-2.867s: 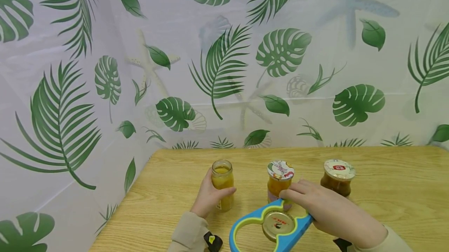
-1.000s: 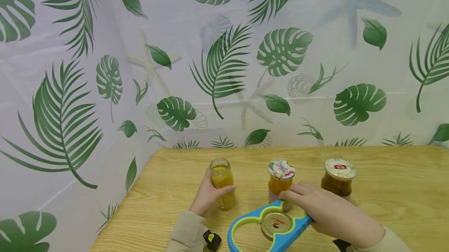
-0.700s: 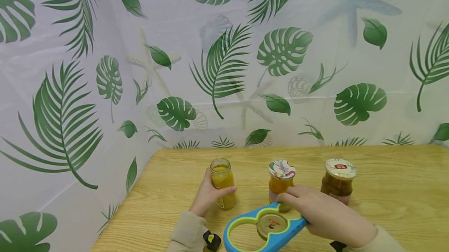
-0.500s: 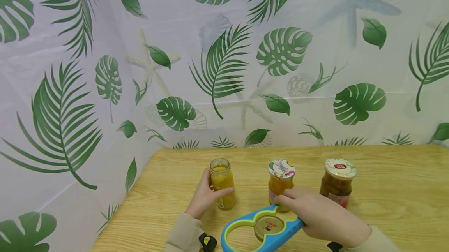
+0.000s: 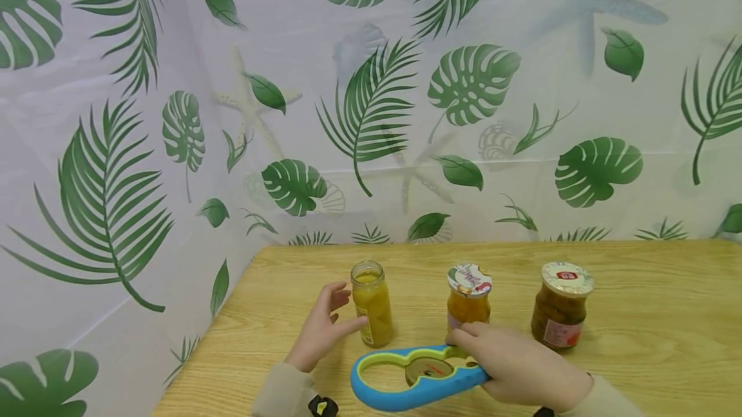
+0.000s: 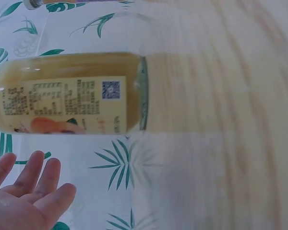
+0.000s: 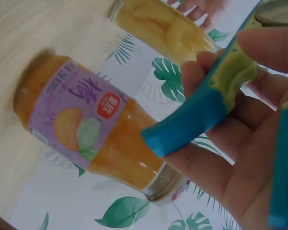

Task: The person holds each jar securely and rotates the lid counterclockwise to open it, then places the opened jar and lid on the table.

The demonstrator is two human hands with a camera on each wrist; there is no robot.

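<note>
My right hand (image 5: 516, 362) grips the end of a blue and lime-green jar opener (image 5: 400, 399), its fingers curled round the frame in the right wrist view. A gold lid (image 5: 429, 370) sits within one of the opener's scalloped openings, tilted with it above the table. To the left stands a lidless glass jar (image 5: 377, 314) of yellow fruit in liquid, upright on the table. Beside this jar is my left hand (image 5: 324, 330), its fingers spread and apart from the glass. The left wrist view shows the jar's paper label (image 6: 62, 103) and the hand holding nothing.
A lidded jar of orange fruit (image 5: 468, 309) stands just behind the opener, partly covered by my right hand. Farther right is a jar with dark brown contents (image 5: 559, 314) and a pale lid. The wooden table (image 5: 666, 314) ends at a leaf-printed sheet (image 5: 371, 211).
My left hand has let go of the yellow fruit jar and drawn back to the left. My right hand has moved the opener and its lid left, tilting them flatter.
</note>
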